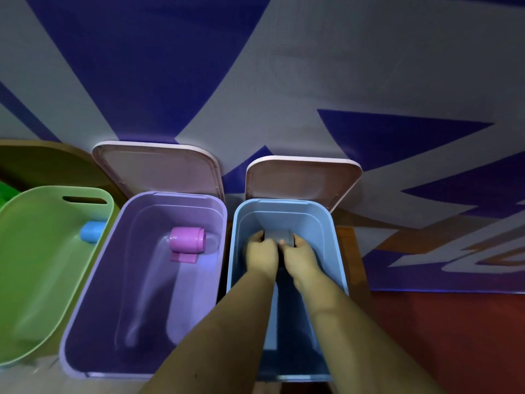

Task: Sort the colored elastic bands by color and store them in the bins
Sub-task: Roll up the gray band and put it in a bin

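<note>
grey band roll (277, 237) gripped by curled fingers of left hand (261, 251) and right hand (298, 253), low inside blue bin (338, 265).

Three bins (284, 211) abreast, each holding one roll (187, 240).

Grey wall (369, 66) with blue shapes, red floor (454, 336), dim light

Both hands (279, 251) together, fingers (257, 236) curled.
</note>
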`<state>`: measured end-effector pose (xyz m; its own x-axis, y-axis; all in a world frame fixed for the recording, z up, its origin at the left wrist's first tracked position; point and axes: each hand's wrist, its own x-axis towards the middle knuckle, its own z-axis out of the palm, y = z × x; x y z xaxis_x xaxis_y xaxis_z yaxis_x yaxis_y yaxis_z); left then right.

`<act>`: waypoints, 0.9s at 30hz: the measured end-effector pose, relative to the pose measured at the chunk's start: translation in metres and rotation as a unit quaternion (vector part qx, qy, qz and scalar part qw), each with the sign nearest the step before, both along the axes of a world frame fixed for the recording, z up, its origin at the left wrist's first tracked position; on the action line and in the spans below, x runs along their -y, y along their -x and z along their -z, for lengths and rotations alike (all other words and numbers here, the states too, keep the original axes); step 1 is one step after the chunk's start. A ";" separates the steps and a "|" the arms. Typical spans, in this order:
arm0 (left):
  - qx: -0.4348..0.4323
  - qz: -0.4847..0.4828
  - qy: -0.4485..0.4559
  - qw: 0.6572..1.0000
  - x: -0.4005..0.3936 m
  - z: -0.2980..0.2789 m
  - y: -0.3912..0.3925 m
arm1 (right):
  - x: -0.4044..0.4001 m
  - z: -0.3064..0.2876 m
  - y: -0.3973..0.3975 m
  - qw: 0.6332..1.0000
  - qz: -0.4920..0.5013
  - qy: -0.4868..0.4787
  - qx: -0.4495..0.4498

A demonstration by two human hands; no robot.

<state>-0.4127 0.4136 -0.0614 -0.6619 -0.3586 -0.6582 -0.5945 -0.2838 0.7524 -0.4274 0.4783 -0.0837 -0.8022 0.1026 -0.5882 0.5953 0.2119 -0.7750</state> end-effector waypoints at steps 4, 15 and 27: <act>0.007 -0.030 0.017 0.999 -0.001 0.002 -0.007 | 0.005 0.004 -0.003 0.999 0.014 -0.029 -0.005; 0.028 0.120 0.059 0.991 0.013 -0.056 -0.010 | -0.009 -0.047 -0.006 0.989 -0.084 -0.112 -0.047; -0.113 0.009 0.156 0.981 0.025 -0.150 -0.015 | -0.036 -0.161 -0.001 0.976 0.028 -0.081 -0.202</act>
<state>-0.3977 0.3890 0.0883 -0.7860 -0.5063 -0.3546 -0.4058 -0.0102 0.9139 -0.4260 0.5142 0.0768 -0.9555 0.2195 -0.1969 0.2622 0.3273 -0.9078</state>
